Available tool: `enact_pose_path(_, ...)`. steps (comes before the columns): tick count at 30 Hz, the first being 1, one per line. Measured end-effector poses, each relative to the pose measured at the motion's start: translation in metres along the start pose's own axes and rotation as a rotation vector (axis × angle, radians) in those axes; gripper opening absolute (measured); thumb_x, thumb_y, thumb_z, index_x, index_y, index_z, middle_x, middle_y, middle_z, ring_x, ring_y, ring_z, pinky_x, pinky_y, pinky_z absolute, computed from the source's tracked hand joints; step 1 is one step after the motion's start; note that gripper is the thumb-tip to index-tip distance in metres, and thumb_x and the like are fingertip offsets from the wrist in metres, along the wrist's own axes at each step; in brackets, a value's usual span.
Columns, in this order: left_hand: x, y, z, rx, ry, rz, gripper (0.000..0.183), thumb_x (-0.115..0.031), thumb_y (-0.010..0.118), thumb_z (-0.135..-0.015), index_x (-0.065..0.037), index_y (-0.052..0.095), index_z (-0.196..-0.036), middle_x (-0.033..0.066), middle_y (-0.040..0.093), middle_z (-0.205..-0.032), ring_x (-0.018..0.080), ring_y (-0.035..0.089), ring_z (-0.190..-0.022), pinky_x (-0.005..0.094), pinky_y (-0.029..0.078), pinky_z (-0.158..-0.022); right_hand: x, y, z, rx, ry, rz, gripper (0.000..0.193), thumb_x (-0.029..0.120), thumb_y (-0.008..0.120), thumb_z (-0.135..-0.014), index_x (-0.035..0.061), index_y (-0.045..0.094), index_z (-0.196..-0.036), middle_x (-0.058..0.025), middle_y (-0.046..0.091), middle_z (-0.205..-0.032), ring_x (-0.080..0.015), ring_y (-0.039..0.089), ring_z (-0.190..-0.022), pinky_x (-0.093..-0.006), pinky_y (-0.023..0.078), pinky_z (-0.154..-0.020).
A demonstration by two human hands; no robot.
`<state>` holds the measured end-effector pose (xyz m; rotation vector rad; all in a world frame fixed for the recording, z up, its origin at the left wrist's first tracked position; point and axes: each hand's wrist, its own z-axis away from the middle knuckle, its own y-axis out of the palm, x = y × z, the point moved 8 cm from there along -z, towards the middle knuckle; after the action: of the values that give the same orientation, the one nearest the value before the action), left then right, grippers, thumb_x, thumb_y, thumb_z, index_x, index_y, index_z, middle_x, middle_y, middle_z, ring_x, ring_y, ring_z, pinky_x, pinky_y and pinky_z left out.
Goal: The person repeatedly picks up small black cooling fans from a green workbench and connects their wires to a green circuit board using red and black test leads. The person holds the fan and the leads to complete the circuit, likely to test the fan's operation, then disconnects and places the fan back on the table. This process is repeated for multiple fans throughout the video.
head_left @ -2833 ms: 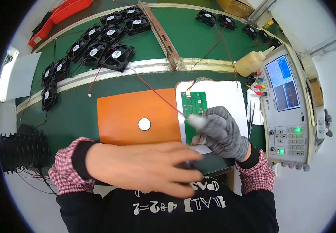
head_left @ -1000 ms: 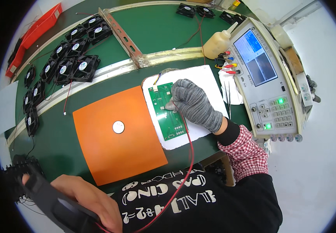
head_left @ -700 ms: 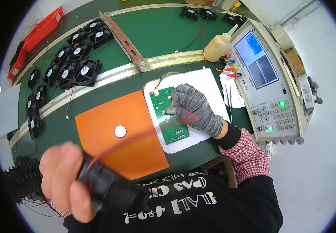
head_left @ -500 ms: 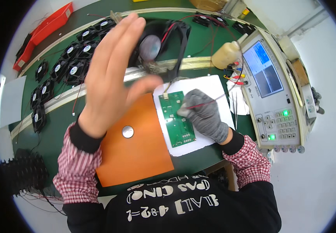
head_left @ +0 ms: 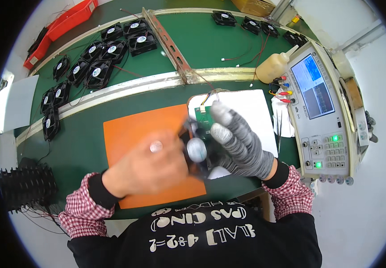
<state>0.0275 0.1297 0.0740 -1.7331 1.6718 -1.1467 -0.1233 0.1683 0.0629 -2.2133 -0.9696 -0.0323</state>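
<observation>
A black cooling fan (head_left: 196, 149) with a pale round label is tilted between my hands, over the sheets' meeting edges. My bare left hand (head_left: 155, 163) is smeared by motion, its fingers closed at the fan's left side. My right hand (head_left: 246, 145), in a grey knit glove, has its visible fingers stretched out and apart beside the fan; its thumb is hidden. Under them lies a green circuit board (head_left: 204, 115), mostly covered, with a white connector (head_left: 203, 108) at its far end. A silver disc (head_left: 156, 146) shows at my blurred left hand; I cannot tell whether it is held.
Below are an orange sheet (head_left: 130, 134) and a white board (head_left: 262, 118). More fans (head_left: 99, 71) stand at the far left, several others (head_left: 251, 24) at the back. A test instrument (head_left: 325, 147) and cream squeeze bottle (head_left: 271, 67) are right; a metal rail (head_left: 126, 83) crosses the bench.
My left hand and the fan have come down from the far side toward my right hand. The gloved fingers, earlier closed by a red-and-black wire over the board, have spread apart.
</observation>
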Motion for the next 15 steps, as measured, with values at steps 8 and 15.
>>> enact_pose_path(8,0.098,-0.08,0.071,-0.259,-0.674,-0.508,0.014,0.007,0.063,-0.085,0.005,0.062,-0.098,0.012,0.052,-0.093,0.0285,0.053,-0.082,0.0353,0.044,-0.07,-0.045,-0.02,0.017,0.053,0.259,0.384,0.021,0.005,0.069,-0.072,0.0086,0.069,-0.093,-0.006,0.059,-0.091,-0.0291,0.056,-0.088,-0.0412,0.045,-0.076)
enact_pose_path(15,0.026,-0.015,0.047,0.01,-0.534,0.0,0.023,0.001,0.074,-0.065,-0.003,0.062,-0.084,0.0091,0.049,-0.089,0.0253,0.049,-0.079,0.0379,0.038,-0.065,-0.08,0.005,0.048,0.059,0.852,-0.42,0.011,0.007,0.073,-0.081,0.0038,0.072,-0.092,-0.0085,0.065,-0.084,-0.0195,0.065,-0.082,-0.0313,0.052,-0.077)
